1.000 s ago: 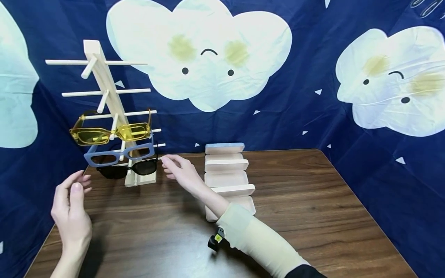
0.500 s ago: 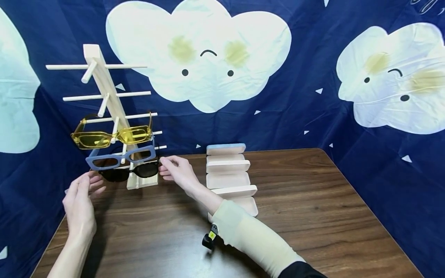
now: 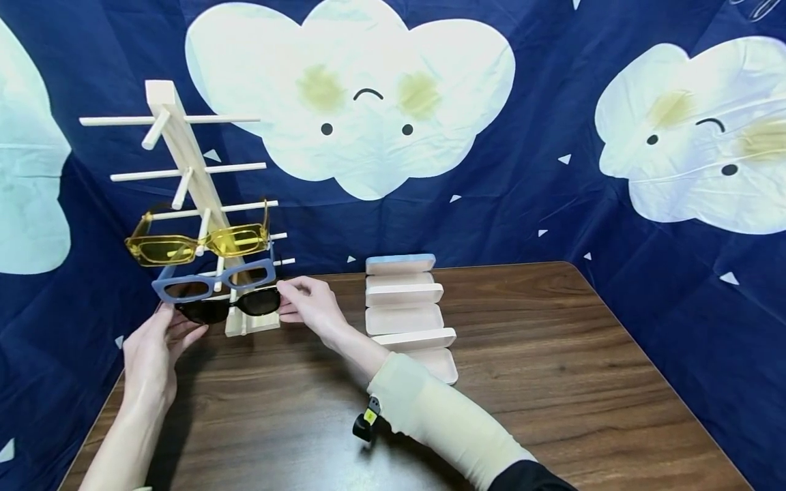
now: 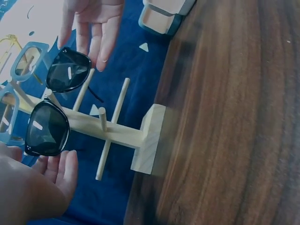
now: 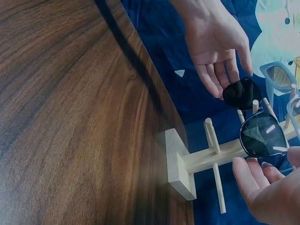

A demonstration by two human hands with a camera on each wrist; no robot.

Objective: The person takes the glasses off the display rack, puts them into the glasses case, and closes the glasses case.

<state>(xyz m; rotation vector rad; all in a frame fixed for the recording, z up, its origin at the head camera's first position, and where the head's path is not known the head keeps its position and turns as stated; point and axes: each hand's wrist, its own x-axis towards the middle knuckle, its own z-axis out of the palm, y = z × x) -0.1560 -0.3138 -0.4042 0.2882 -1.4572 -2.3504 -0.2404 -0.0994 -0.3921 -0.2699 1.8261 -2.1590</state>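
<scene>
Black sunglasses [image 3: 207, 311] sit on the lowest occupied level of a pale wooden eyewear stand [image 3: 178, 136]. My left hand [image 3: 149, 354] grips their left end, thumb at the frame's corner and fingers behind and below. At the opposite end my right hand [image 3: 314, 308] pinches the frame near the hinge. Both wrist views show the dark lenses [image 4: 47, 129] between the two hands; the exact finger contact behind the frame is partly hidden. Directly above hang blue-framed sunglasses [image 3: 215, 279], and over those, yellow sunglasses [image 3: 166, 249].
A folding case [image 3: 404, 318] with pale compartments and a blue outside lies opened out right of the stand. Bare pegs [image 3: 132, 176] stick out above the yellow pair. A blue cloud-printed cloth [image 3: 540, 136] hangs behind the brown wooden table [image 3: 522, 354].
My left hand has moved right and up to the black sunglasses' left end. My right hand has shifted slightly left onto their right end. The glasses have stayed on the stand.
</scene>
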